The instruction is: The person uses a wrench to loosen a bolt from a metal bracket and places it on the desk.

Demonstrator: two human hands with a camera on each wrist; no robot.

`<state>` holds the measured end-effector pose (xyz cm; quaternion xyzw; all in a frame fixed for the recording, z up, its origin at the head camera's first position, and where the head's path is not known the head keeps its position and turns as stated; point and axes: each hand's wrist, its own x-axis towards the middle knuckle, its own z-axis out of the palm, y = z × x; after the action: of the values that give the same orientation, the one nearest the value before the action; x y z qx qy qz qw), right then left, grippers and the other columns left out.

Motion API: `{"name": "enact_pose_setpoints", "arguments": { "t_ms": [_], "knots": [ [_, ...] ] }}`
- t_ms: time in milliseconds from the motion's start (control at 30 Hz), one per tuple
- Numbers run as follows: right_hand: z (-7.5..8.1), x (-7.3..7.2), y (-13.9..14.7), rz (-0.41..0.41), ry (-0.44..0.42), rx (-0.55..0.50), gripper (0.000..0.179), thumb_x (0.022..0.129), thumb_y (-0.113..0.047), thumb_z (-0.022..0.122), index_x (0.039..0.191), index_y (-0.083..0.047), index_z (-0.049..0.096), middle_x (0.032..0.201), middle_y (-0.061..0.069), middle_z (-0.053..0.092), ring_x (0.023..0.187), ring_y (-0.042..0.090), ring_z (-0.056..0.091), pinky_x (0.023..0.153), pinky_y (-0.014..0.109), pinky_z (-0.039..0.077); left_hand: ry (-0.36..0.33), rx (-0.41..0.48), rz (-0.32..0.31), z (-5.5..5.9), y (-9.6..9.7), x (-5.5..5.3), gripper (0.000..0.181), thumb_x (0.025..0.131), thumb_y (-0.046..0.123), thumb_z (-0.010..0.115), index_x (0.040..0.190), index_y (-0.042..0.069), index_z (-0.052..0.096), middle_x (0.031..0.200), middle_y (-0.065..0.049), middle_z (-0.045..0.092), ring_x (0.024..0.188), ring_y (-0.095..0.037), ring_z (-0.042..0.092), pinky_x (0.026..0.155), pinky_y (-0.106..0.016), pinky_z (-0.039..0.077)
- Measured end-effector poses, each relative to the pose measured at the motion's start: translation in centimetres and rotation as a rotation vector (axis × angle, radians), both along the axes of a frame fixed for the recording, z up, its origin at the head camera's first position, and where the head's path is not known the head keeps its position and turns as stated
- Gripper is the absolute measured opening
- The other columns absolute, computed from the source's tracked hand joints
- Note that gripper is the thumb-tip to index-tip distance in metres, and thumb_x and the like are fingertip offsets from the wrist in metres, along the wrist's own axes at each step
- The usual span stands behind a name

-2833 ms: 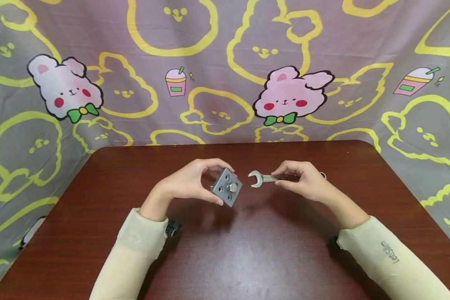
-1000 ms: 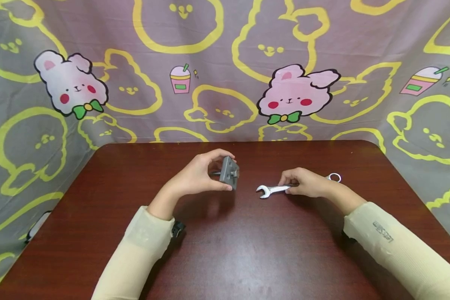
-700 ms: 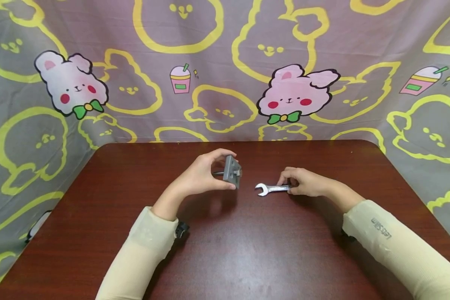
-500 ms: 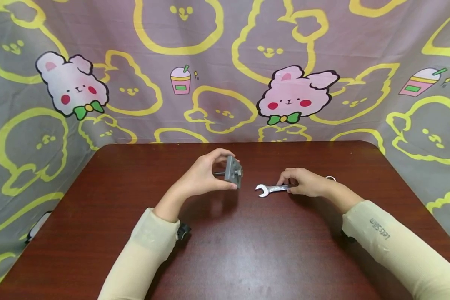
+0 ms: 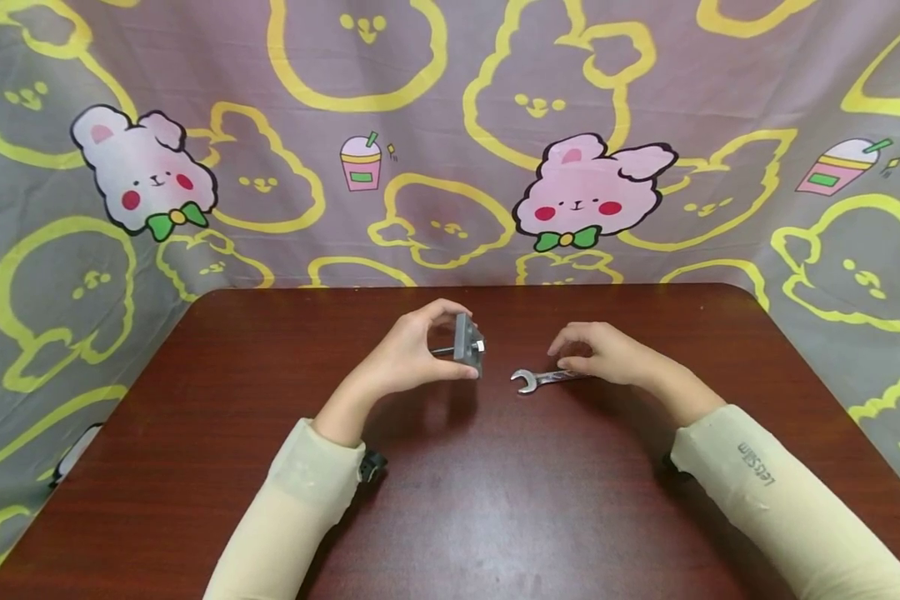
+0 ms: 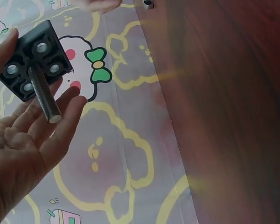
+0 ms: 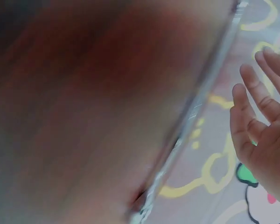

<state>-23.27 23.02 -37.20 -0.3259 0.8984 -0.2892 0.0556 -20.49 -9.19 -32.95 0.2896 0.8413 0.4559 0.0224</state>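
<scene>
My left hand [image 5: 405, 354] holds a square grey plate [image 5: 465, 346] by its edges, between thumb and fingers, above the table. The plate has several holes, and a bolt [image 6: 45, 95] runs through its middle; in the head view the bolt's head faces right and its shank points back at the palm. A combination wrench [image 5: 543, 380] lies on the table with its open jaw toward the left. Just above its handle is my right hand [image 5: 607, 350], fingers loosely bent and apart from it. The right hand hides the wrench's ring end in the head view.
The dark red-brown table [image 5: 495, 500] has rounded far corners. A patterned cloth [image 5: 435, 125] with yellow outlines and rabbit faces hangs behind it and along both sides. Each wrist wears a dark strapped device [image 5: 372, 467].
My right hand first lowered the wrench to the table, then let go and lifted slightly. The left hand turned the plate so that its face points right.
</scene>
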Motion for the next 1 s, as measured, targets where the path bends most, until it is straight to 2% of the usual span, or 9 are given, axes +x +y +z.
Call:
{"name": "enact_pose_setpoints", "arguments": {
  "t_ms": [100,267,367,500,633,733,833,933,1000],
  "knots": [
    [1.0,0.3,-1.4,-0.030,0.000,-0.085,0.020,0.090,-0.008,0.071,0.111,-0.007,0.070,0.104,0.008,0.073,0.095,0.016,0.064,0.083,0.037,0.055,-0.007,0.009,-0.004,-0.1,0.3,0.0,0.068,0.068,0.014,0.091,0.126,0.009,0.055,0.110,-0.006,0.071,0.109,-0.019,0.068,0.099,-0.038,0.053],
    [2.1,1.3,-4.1,-0.043,-0.034,-0.234,0.023,0.092,-0.014,0.070,0.116,-0.012,0.069,0.107,0.005,0.073,0.097,0.013,0.065,0.083,0.029,0.054,0.003,0.037,-0.021,-0.5,1.0,0.1,0.067,0.069,0.013,0.091,0.124,0.007,0.055,0.108,-0.008,0.072,0.108,-0.020,0.069,0.096,-0.034,0.056],
    [2.3,1.8,-5.6,-0.014,-0.072,-0.342,0.027,0.092,-0.011,0.070,0.119,-0.010,0.068,0.103,0.006,0.072,0.092,0.015,0.066,0.078,0.027,0.054,0.020,0.051,-0.039,-0.7,1.4,0.2,0.066,0.070,0.013,0.090,0.124,0.006,0.055,0.109,-0.008,0.072,0.110,-0.021,0.069,0.097,-0.032,0.055],
    [2.3,2.3,-7.0,0.032,-0.122,-0.481,0.027,0.092,-0.004,0.068,0.119,-0.003,0.066,0.094,0.017,0.070,0.078,0.015,0.066,0.067,0.026,0.054,0.041,0.073,-0.054,-0.9,1.8,0.4,0.066,0.071,0.013,0.090,0.126,0.004,0.054,0.111,-0.010,0.072,0.112,-0.022,0.069,0.099,-0.031,0.054],
    [1.8,2.7,-7.9,0.016,-0.138,-0.576,0.021,0.093,0.000,0.064,0.114,0.002,0.065,0.091,0.026,0.067,0.073,0.011,0.066,0.066,0.028,0.057,0.056,0.095,-0.028,-1.0,1.9,0.5,0.067,0.070,0.013,0.091,0.126,0.006,0.055,0.111,-0.008,0.070,0.111,-0.021,0.069,0.099,-0.031,0.054],
    [1.5,3.0,-8.4,-0.044,-0.136,-0.633,0.016,0.093,0.001,0.063,0.109,0.005,0.066,0.089,0.021,0.068,0.073,0.011,0.067,0.067,0.031,0.060,0.076,0.109,-0.004,-1.0,2.0,0.5,0.068,0.068,0.014,0.092,0.126,0.009,0.057,0.112,-0.006,0.069,0.110,-0.020,0.069,0.099,-0.031,0.054],
    [1.5,3.3,-8.9,-0.097,-0.118,-0.674,0.013,0.094,0.001,0.063,0.105,0.006,0.066,0.086,0.009,0.069,0.073,0.010,0.067,0.066,0.031,0.061,0.094,0.139,-0.007,-1.0,2.1,0.6,0.069,0.067,0.014,0.092,0.126,0.009,0.058,0.114,-0.007,0.067,0.108,-0.020,0.069,0.098,-0.032,0.054],
    [1.7,3.6,-9.2,-0.117,-0.084,-0.702,0.010,0.092,0.002,0.064,0.102,0.005,0.067,0.085,-0.003,0.068,0.073,0.008,0.067,0.065,0.028,0.060,0.072,0.212,-0.036,-1.0,2.2,0.7,0.069,0.066,0.008,0.092,0.127,0.007,0.058,0.117,-0.010,0.065,0.107,-0.024,0.069,0.094,-0.035,0.057],
    [1.8,3.7,-9.4,-0.113,-0.058,-0.713,0.011,0.090,0.003,0.066,0.101,0.004,0.067,0.087,-0.006,0.068,0.075,0.008,0.066,0.067,0.024,0.058,0.048,0.264,-0.048,-1.0,2.2,0.8,0.069,0.067,0.004,0.091,0.127,0.006,0.057,0.118,-0.011,0.063,0.105,-0.025,0.070,0.090,-0.037,0.059]
  ]
}}
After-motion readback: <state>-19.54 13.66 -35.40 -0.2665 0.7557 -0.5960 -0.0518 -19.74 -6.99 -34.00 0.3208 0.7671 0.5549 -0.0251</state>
